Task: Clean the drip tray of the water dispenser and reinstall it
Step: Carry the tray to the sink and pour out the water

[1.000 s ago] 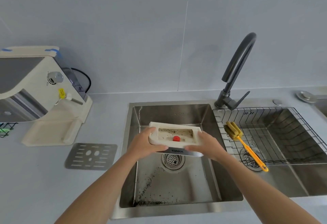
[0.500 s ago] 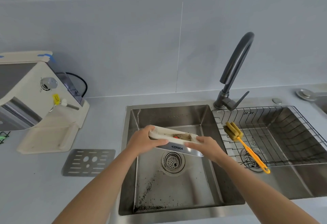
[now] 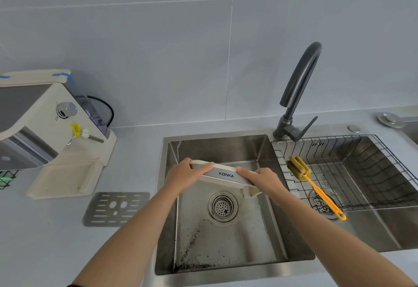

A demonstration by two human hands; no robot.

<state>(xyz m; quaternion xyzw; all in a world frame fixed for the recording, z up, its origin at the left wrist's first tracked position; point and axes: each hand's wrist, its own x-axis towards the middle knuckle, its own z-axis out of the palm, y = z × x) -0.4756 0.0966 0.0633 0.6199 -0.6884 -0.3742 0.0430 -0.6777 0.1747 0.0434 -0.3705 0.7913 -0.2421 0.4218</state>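
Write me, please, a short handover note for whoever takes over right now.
Left hand and right hand each grip an end of the drip tray, tipped on edge over the sink basin; its inside is hidden.
Its metal grate lies on the counter beside the water dispenser. The brush lies in the wire basket.
Done: tray out, grate off.
Left: scrub, rinse, refit grate, reinstall.

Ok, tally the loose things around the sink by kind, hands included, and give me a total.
Drip tray: 1
Hands: 2, left hand and right hand, both holding the tray
Slotted metal grate: 1
Sponge brush: 1
Total: 5
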